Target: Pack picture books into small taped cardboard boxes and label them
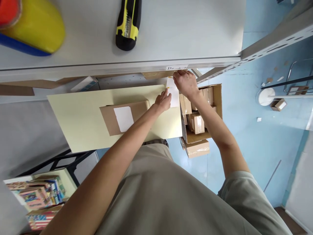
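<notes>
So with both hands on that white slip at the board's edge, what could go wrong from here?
1. The slip is pinched between the left hand and right hand right at the edge of the board; it could tear or drop into the open carton below.
2. The flat brown package lies loose on the board; a nudge from the left forearm might slide it.
3. The utility knife sits near the shelf's front edge above the hands and could be knocked down.

Person wears a light khaki short-sleeved shirt, sleeve hems at the upper arm; forearms and hands (186, 83) bare.
</notes>
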{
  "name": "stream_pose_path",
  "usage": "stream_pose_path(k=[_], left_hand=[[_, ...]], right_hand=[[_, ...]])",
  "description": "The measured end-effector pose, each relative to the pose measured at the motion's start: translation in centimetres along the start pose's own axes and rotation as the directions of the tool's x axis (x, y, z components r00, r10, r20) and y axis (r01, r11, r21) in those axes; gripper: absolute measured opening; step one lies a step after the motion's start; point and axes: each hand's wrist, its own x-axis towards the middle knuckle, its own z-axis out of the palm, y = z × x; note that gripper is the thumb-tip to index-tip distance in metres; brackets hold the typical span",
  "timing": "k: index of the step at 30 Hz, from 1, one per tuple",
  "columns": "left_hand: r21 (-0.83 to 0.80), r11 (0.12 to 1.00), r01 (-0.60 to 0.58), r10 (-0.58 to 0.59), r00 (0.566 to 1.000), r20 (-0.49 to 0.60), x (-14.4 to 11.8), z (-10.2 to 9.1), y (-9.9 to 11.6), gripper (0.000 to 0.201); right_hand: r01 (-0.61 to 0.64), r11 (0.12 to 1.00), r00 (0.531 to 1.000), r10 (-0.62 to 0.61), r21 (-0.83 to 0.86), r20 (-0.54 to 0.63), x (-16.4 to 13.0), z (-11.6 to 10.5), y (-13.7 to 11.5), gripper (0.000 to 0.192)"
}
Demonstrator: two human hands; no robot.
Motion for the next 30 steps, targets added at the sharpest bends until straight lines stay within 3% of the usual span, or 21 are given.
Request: stream_pose_path(k=[10,15,18,21,24,27,28,30], left_hand=[[0.012,0.997,0.071,-0.071,0.997,-0.009,-0.1,-1.0,1.6,0.068],[-0.006,0.996,0.085,-0.085,0.996,0.038,0.9,-0.9,1.5,0.095],[0.005,0.994,0.107,-0.107,0.992,0.069,1.2,-1.0,1.6,0.11],[-0.017,0.993,0.115,-0.113,0.991,0.078,1.6,-0.7,1.6,0.117],[-0.062,0.991,0.116,-0.113,0.992,0.055,1.8,0.0,1.4,0.119],[-0.18,0.979,0.096,-0.101,0.995,-0.016,0.9,0.8,1.4,0.108],[-0.247,0.967,0.068,-0.086,0.994,-0.062,0.1,0.9,1.3,0.103],[-0.427,0.904,-0.018,-0.056,0.985,-0.161,-2.5,1.1,0.9,0.09]], right_hand=[[-0.023,1.0,0.998,0.023,-0.009,0.066,0.6,0.0,-0.1,0.038],[0.017,1.0,1.0,-0.017,0.009,0.022,0.6,0.6,-0.3,0.038],[-0.031,0.999,0.999,0.032,0.041,-0.02,-0.2,1.0,0.5,0.04],[-0.2,0.973,0.971,0.213,0.115,-0.108,-2.4,0.8,2.1,0.044],[-0.367,0.903,0.87,0.418,0.223,-0.262,-6.0,-0.2,3.0,0.048],[-0.406,0.858,0.769,0.506,0.313,-0.391,-10.3,-1.8,0.9,0.047],[-0.385,0.857,0.77,0.503,0.343,-0.393,-11.7,-2.3,-0.5,0.045],[-0.292,0.837,0.827,0.465,0.463,-0.318,-14.3,-3.0,-4.0,0.039]])
